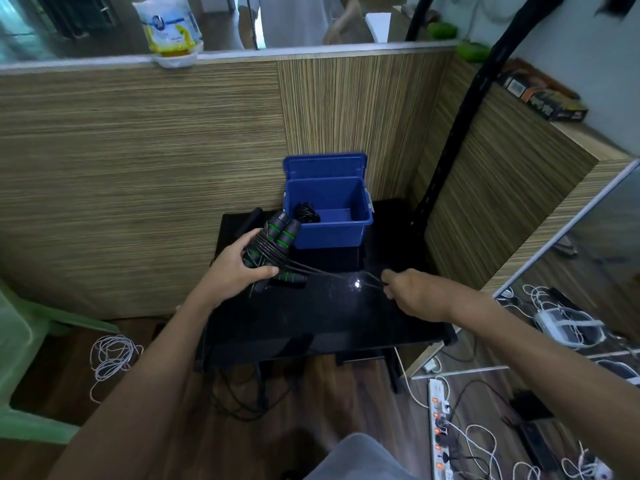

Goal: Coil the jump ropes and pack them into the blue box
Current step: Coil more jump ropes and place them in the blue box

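Our right hand pinches the thin black cord; our left hand grips the black, green-ringed foam handles. We should pull tight, wrapping neatly.

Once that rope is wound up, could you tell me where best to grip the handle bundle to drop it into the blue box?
Grip the handle bundle across its wrapped middle, from the left, as the left hand does; the cord turns bind the handles there. The blue box is open on top.
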